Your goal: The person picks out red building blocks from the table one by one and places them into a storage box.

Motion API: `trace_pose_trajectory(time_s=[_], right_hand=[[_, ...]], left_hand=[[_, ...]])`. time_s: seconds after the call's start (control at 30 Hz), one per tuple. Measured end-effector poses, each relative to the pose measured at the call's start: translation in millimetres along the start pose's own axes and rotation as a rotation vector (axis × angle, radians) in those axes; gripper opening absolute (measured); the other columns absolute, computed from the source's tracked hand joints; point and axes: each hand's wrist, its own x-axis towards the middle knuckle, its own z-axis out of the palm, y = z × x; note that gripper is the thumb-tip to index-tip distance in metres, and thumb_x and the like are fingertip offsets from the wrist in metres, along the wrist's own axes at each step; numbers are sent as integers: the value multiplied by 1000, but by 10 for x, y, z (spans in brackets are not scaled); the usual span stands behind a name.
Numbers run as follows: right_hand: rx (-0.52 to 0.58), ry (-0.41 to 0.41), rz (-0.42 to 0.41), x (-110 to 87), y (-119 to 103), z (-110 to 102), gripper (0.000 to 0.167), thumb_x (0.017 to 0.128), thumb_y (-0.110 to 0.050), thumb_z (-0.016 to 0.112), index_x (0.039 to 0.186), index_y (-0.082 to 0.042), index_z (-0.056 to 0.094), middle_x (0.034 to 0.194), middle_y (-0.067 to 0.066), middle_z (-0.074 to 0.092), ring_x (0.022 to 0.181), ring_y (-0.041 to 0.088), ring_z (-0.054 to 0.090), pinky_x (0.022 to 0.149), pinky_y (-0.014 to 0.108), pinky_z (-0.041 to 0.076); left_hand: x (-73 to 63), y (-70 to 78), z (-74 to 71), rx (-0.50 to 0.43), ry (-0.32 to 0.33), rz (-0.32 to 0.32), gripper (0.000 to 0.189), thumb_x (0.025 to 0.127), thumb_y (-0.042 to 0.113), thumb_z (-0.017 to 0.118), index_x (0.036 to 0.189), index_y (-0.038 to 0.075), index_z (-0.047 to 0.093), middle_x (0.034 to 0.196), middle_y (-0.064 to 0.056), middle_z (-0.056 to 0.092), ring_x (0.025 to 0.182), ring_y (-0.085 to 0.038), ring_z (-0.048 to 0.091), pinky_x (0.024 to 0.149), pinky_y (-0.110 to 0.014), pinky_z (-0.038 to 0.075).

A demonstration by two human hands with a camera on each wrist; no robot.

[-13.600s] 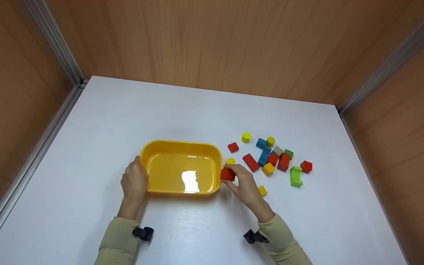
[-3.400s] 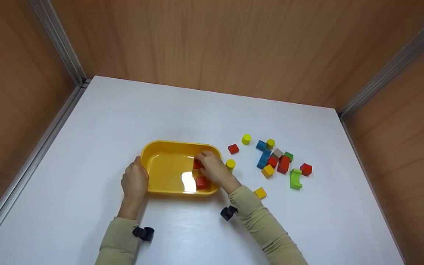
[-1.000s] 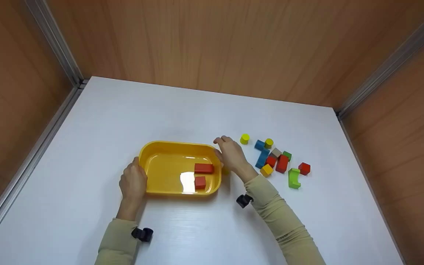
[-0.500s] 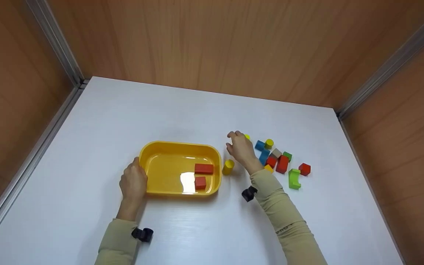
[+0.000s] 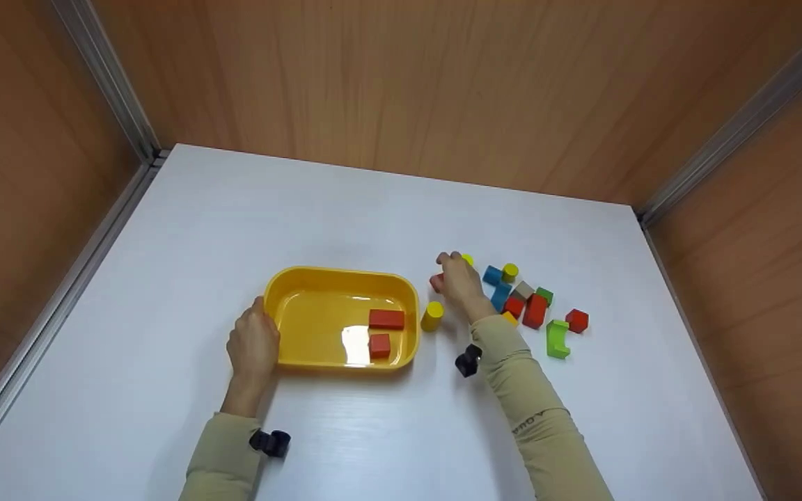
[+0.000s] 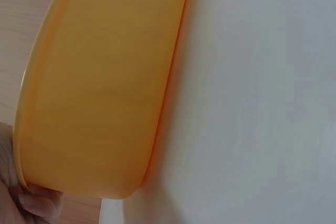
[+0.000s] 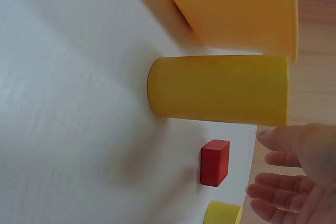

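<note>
My left hand grips the left rim of a yellow plastic tub, its fingertips curled under the rim in the left wrist view. Inside the tub's right end lie a long red block and a red cube. Over a small red block, my right hand reaches with loosely bent fingers and holds nothing. In the right wrist view its fingers are apart from that red block. A yellow cylinder stands upright between the tub and my right hand.
Right of my hand, several blocks lie loosely grouped: a blue cylinder, a yellow cylinder, a tall red block, a green arch and a red cube. Wooden walls bound the white table.
A red cube and a long red block have gone from the right hand into the tub. That hand has since moved out rightward to the small red block. The left hand stays on the tub.
</note>
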Motion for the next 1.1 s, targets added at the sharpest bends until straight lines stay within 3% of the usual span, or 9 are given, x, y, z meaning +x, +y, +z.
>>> trace_pose_trajectory(time_s=[0.3, 0.63, 0.93, 1.1], right_hand=[[8, -93, 64, 20, 17, 35, 42, 84, -16, 60, 124, -11, 48, 109, 10, 46, 90, 23, 48, 85, 34, 43], [-27, -150, 60, 14, 64, 92, 44, 84, -23, 60, 125, -12, 47, 117, 12, 43, 95, 24, 46, 87, 38, 41], [-84, -138, -1, 27, 125, 148, 38, 85, -19, 59, 120, -9, 51, 107, 12, 48, 89, 24, 48, 83, 35, 43], [-69, -124, 10, 42, 151, 178, 34, 85, -16, 59, 118, -9, 52, 106, 11, 49, 89, 24, 48, 84, 35, 43]], left_hand=[[-3, 18, -7, 3, -7, -8, 33, 87, -4, 41, 118, -12, 46, 89, -29, 58, 66, -37, 59, 51, -46, 47], [4, 23, -11, 15, -12, -16, 33, 87, -3, 42, 118, -11, 46, 91, -29, 58, 69, -39, 60, 51, -46, 48], [-14, 9, -8, 10, 14, 23, 32, 86, -5, 44, 117, -13, 47, 89, -29, 58, 61, -36, 59, 47, -43, 47], [-15, 4, -7, 7, 24, 35, 32, 86, -5, 44, 116, -14, 47, 89, -30, 58, 62, -36, 59, 47, -43, 47]])
